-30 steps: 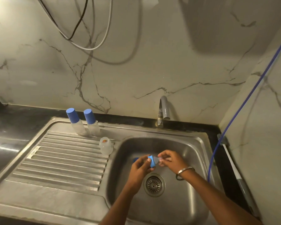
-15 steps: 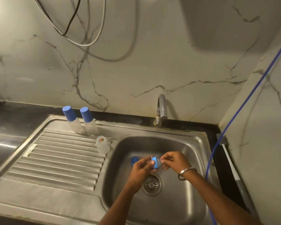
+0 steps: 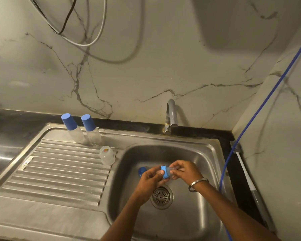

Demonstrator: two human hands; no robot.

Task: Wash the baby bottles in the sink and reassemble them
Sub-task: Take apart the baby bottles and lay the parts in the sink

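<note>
Little had changed over the last second: above the drain (image 3: 161, 196), left hand (image 3: 150, 180) still gripped the blue ring (image 3: 165, 172) while right hand (image 3: 185, 170) kept pinching the clear teat (image 3: 172, 170). Likely still seating it; reassembly unfinished.

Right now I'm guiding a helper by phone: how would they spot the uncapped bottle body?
Find the ribbed draining board left of the sink basin. At its edge beside the basin stands a short clear bottle body; unlike the two bottles behind, it has no blue cap.
</note>
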